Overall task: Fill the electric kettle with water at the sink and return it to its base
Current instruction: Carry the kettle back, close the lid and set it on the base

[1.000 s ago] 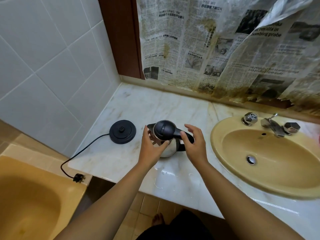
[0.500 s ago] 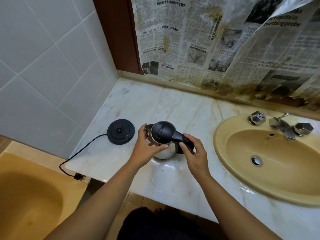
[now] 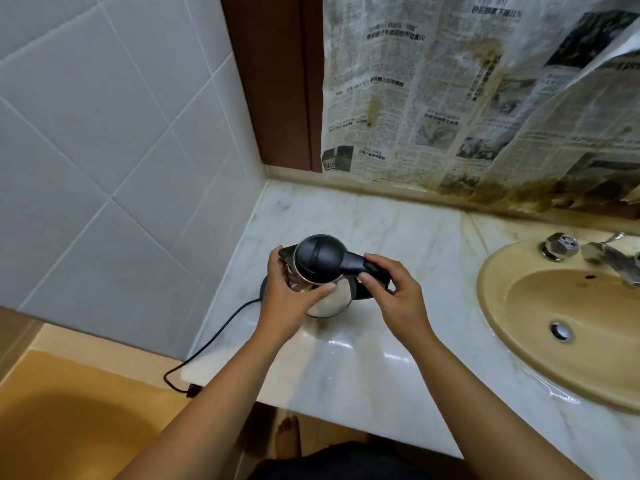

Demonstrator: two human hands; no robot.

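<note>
The kettle (image 3: 322, 275), a second ago on the counter right of its base (image 3: 265, 284), now sits over it at frame centre, hiding nearly all of the black disc. The left hand (image 3: 287, 296) and right hand (image 3: 391, 299) travel with it; it seems not fully seated.

Base (image 3: 264, 285): mostly hidden beneath kettle (image 3: 329, 299) and left hand (image 3: 289, 299). Sink (image 3: 519, 327), tap (image 3: 613, 258): cut by right edge. Newspaper (image 3: 450, 98) print: blurred.

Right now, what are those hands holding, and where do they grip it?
The kettle: the left hand clasps its steel body near the spout, the right hand grips the black handle.
</note>
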